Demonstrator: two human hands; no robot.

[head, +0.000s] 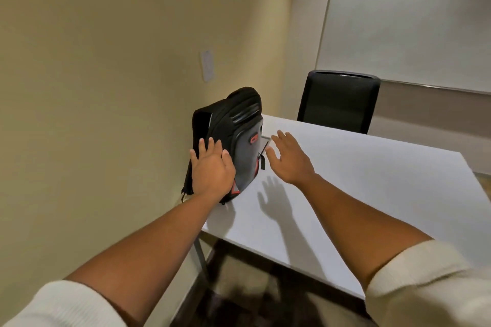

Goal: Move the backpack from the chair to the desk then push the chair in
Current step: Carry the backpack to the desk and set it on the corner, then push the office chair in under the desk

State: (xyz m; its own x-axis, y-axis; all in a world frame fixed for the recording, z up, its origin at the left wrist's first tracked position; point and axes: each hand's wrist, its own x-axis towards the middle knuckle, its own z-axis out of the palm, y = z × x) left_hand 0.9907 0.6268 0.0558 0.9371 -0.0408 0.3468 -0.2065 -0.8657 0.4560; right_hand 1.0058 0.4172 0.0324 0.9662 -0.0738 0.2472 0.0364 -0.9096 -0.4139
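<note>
Standing upright at the desk's (372, 180) left corner beside the wall, the backpack (239, 125) is off the chair. The left hand (211, 170), fingers spread, rests flat against its side. The right hand (289, 159) hovers just beside it, spread and empty.

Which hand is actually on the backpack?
The left hand, flat against the backpack side. The right hand hovers open above the desk, apart from it.

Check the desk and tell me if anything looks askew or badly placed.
The backpack stands upright at the very corner of the desk, its strap side overhanging the edge by the wall. The left hand rests flat on it; the right hand hovers open beside it. Nothing spilled or damaged.
</note>
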